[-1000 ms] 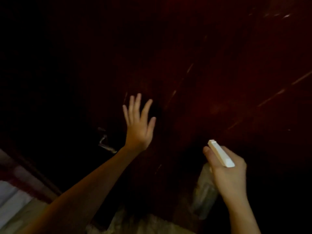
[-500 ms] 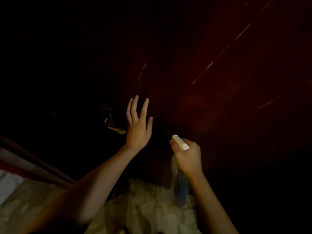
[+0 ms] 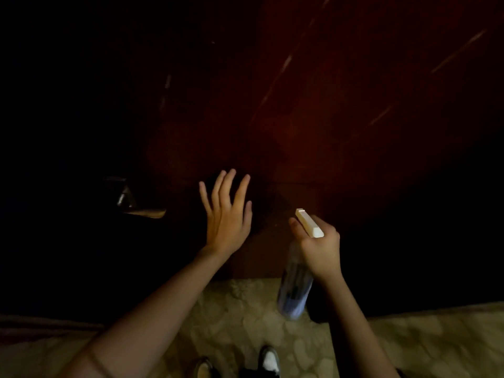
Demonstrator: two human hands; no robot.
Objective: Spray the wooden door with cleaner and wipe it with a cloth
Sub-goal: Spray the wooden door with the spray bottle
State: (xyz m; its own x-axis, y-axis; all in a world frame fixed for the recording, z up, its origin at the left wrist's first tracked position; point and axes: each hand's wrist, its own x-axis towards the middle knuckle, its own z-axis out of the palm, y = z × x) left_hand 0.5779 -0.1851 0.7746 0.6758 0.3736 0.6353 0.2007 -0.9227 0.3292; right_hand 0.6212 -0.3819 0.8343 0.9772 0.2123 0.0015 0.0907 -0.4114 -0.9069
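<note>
A dark reddish wooden door point(image 3: 313, 126) fills the upper view in dim light. My left hand point(image 3: 227, 214) is raised with fingers spread and straight, flat against or very near the door; I cannot tell which. It holds nothing. My right hand point(image 3: 319, 246) grips a clear spray bottle point(image 3: 296, 290) by its neck, the white nozzle head point(image 3: 309, 222) pointing at the door. No cloth shows anywhere.
A metal door handle point(image 3: 136, 205) juts out left of my left hand. Below the door lies a pale patterned stone floor point(image 3: 245, 317), with my shoes point(image 3: 268, 360) at the bottom edge. A dark door frame runs along the lower left.
The view has tilted down, showing more floor and my shoes. Both hands stay in their poses, the right hand with the bottle now closer to the left hand than a second ago.
</note>
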